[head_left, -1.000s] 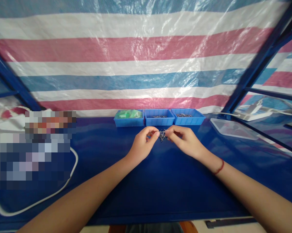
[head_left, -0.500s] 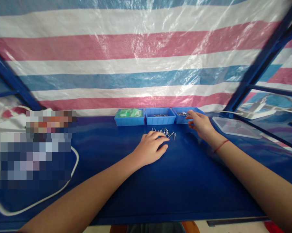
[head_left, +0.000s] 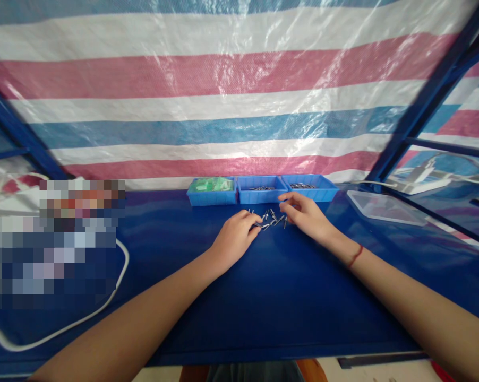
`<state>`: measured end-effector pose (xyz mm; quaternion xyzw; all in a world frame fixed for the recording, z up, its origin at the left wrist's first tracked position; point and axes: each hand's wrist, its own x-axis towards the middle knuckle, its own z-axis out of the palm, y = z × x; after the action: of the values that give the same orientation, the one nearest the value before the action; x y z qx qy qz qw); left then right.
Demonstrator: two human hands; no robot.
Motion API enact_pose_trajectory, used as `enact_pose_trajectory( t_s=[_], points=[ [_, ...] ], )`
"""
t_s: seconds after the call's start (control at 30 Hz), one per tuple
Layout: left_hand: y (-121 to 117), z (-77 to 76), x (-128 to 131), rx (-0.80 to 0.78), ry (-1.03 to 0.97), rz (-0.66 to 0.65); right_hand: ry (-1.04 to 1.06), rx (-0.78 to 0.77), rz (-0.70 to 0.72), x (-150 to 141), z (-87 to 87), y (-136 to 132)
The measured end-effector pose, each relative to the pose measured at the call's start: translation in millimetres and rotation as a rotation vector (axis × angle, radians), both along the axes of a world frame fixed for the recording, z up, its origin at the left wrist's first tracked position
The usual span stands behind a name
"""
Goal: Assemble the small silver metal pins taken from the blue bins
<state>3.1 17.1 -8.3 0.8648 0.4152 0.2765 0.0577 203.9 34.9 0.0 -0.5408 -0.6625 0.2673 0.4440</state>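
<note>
Several silver blind rivets point(head_left: 274, 217) lie in a loose pile on the blue table point(head_left: 239, 302). My left hand point(head_left: 235, 236) rests at the pile's left side, thumb and forefinger closing on one rivet point(head_left: 257, 225). To the right of the pile, my right hand point(head_left: 303, 215) hovers with its fingers bent and apart, and nothing shows in it. Behind the hands stand two blue bins of rivets, the middle bin point(head_left: 263, 198) and the right bin point(head_left: 319, 195). Green packets point(head_left: 213, 184) fill the left bin point(head_left: 212, 199).
A clear plastic lid point(head_left: 386, 208) lies at the right. White power strips point(head_left: 426, 180) sit beyond the frame bar. On the left a white cable point(head_left: 123, 265) loops around a blurred-out area. A striped tarp point(head_left: 239, 74) hangs behind the table.
My right hand has come from above the right bin down and left to the pile. My left hand has drawn slightly left, its thumb and forefinger moving together around a rivet.
</note>
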Motion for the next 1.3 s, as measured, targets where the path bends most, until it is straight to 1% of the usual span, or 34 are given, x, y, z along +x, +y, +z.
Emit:
enact_pose_trajectory(
  t_s=[0.07, 0.13, 0.23, 0.3, 0.43, 0.57, 0.67, 0.8, 0.87, 0.93, 1.07, 1.23, 1.3],
  points=[
    [0.0, -0.6, -1.2, 0.024, 0.017, 0.070, -0.040, 0.015, 0.014, -2.3, -0.9, -2.8],
    [0.1, -1.0, -2.2, 0.026, 0.063, 0.115, -0.061, 0.015, 0.029, -4.2, -1.4, -4.7],
    [0.7, -1.3, -3.5, 0.009, 0.109, 0.096, -0.090, 0.007, 0.050, -6.8, -2.5, -6.8],
    [0.9, -1.3, -4.3, 0.013, 0.104, 0.078, -0.113, 0.011, 0.069, -8.7, -3.4, -8.5],
    [-0.7, 0.6, -4.7, 0.046, -0.055, 0.074, -0.160, 0.052, 0.153, -13.6, -3.3, -15.1],
    [-5.4, 4.9, -2.9, 0.055, -0.249, 0.020, -0.251, 0.179, 0.247, -19.0, 1.3, -24.3],
    [-10.6, 7.2, 0.2, -0.014, -0.400, -0.019, -0.274, 0.241, 0.312, -22.1, 5.6, -29.4],
    [-17.8, 8.1, 4.3, -0.177, -0.565, -0.005, -0.229, 0.220, 0.352, -24.2, 8.8, -33.1],
    [-20.1, 8.5, 5.1, -0.230, -0.609, -0.007, -0.208, 0.215, 0.363, -24.8, 9.9, -34.3],
    [-21.4, 9.2, 5.2, -0.250, -0.621, -0.019, -0.201, 0.219, 0.372, -25.3, 11.0, -35.4],
    [-21.8, 10.1, 5.0, -0.238, -0.626, -0.022, -0.196, 0.216, 0.369, -26.6, 11.9, -36.7],
    [-20.3, 8.6, 4.9, -0.226, -0.685, -0.035, -0.142, 0.153, 0.326, -27.7, 7.8, -35.8],
    [-19.1, 8.1, 4.5, -0.225, -0.690, -0.026, -0.124, 0.166, 0.290, -27.5, 7.1, -35.3]
  ],
)
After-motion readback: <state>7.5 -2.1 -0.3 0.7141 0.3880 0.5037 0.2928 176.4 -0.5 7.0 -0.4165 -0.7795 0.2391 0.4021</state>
